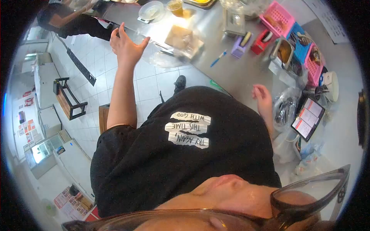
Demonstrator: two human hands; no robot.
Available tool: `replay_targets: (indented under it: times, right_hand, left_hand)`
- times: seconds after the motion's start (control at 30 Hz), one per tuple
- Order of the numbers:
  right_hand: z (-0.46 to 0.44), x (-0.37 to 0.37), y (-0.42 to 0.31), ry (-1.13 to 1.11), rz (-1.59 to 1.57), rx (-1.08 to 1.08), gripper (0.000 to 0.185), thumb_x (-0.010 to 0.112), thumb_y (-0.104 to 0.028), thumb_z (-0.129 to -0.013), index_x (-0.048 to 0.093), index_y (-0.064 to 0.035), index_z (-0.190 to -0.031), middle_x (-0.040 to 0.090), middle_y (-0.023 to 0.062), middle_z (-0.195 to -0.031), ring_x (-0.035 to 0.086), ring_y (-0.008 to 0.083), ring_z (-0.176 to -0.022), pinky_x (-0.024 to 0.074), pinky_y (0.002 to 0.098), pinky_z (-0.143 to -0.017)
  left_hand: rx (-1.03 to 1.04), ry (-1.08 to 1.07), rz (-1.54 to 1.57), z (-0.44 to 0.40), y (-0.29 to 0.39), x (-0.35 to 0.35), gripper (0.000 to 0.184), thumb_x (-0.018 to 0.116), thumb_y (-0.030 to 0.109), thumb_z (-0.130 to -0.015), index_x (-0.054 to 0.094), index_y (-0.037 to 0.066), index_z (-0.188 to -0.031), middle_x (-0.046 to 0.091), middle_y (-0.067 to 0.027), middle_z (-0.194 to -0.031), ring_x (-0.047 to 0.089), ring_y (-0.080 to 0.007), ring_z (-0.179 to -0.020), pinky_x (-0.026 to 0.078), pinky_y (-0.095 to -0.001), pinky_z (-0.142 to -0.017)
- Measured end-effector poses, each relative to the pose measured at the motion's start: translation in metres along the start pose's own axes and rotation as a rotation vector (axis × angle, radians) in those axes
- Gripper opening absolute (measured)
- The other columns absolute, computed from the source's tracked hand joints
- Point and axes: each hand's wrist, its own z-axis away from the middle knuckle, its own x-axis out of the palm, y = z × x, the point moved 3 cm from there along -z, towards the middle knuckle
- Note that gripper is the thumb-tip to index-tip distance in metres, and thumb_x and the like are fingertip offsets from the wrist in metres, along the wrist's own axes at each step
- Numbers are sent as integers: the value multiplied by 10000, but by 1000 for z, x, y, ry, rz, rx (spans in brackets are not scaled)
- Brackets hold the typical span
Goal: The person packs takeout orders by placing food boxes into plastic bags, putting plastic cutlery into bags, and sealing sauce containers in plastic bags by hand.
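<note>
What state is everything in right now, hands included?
Left hand: raised, open, fingers spread, empty.
Right hand: fingers partly curled; grip unclear.
Brown square item: lying flat; sealed or not, too blurred.
Blue pen: lying on the counter; cap unclear.
Tablet: screen lit.
Metal container: uncovered, brown contents.
Far pink basket: open-topped, holding something.

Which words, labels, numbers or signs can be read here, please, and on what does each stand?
"TRY AGAIN," on the black T-shirt, upside down in this view
"THIS TIME" on the same T-shirt
"WITH GOD" on the same T-shirt
Too small or blurred to read: all other print, including tablet screen, top-right printed sheet, lower-left printed sheets, glasses' temple marking.
</note>
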Motion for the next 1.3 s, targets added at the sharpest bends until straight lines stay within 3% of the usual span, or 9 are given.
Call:
replay_targets:
  times: [0.13,0.17,0.27,0.33,0.47,0.67,0.97,1.17,1.3]
  right_hand:
    - [-84,182,-85,-45,241,-612,156,631,-87,-896,619,-14,-1034,650,64,-955,616,181,-836,485,307,-792]
    - [-103,220,-104,-149,284,-678,182,662,-108,-876,623,-11,-1025,646,86,-973,614,213,-895,476,315,-832]
    - [-155,325,-123,-319,627,-688,447,753,-234,-799,583,-43,-1166,615,169,-1143,575,307,-1106,442,415,-958]
    - [-183,356,-107,-196,1201,-535,648,779,-296,-760,488,-59,-1289,540,190,-1269,511,330,-1194,392,469,-1012]
    - [-209,352,-102,-250,1451,-148,935,830,-324,-668,334,-77,-1421,442,199,-1373,436,378,-1251,319,526,-1068]
    - [-189,315,-97,-34,1450,-177,939,851,-273,-622,369,-55,-1398,465,193,-1344,417,352,-1273,276,505,-1100]
    - [-196,329,-105,-138,1486,26,884,809,-259,-643,382,-61,-1392,445,156,-1377,387,358,-1287,269,518,-1085]
    - [-170,341,-112,30,1217,-453,588,745,-260,-777,519,-114,-1300,503,129,-1329,416,358,-1267,308,468,-1060]
    - [-85,258,-128,375,1078,-467,404,705,-220,-818,596,-135,-1197,513,116,-1315,418,338,-1262,315,435,-1060]
  left_hand:
    - [-323,-717,444,8,-96,96,553,733,360,-823,548,-10,-1190,644,-120,-1033,625,-250,-897,488,-365,-805]
    - [-281,-754,518,-2,-102,105,515,716,349,-839,561,-13,-1171,650,-113,-1005,624,-225,-848,491,-348,-770]
    - [-126,-920,728,-24,-90,90,327,623,265,-921,615,-19,-1081,663,-76,-955,603,-136,-808,479,-295,-748]
    - [-182,-1036,1074,-24,-92,107,299,606,253,-936,617,-9,-1081,660,-52,-966,589,-122,-824,467,-281,-776]
    - [-231,-1111,1417,-37,-96,125,316,544,258,-981,603,14,-1174,648,-18,-1034,557,-96,-923,441,-278,-856]
    - [-114,-1199,1555,-47,-90,141,376,498,243,-1001,536,22,-1303,630,-20,-1096,546,-98,-969,433,-285,-887]
    - [-50,-1312,1588,-58,-91,136,386,522,198,-988,512,8,-1324,622,-24,-1085,541,-101,-954,437,-273,-871]
    - [-52,-1294,1439,-68,-87,126,365,571,158,-964,530,7,-1293,621,-11,-916,554,-76,-821,465,-241,-751]
    - [121,-1226,1064,-84,-93,139,368,609,132,-939,536,2,-1275,577,-9,-829,522,-77,-742,466,-252,-691]
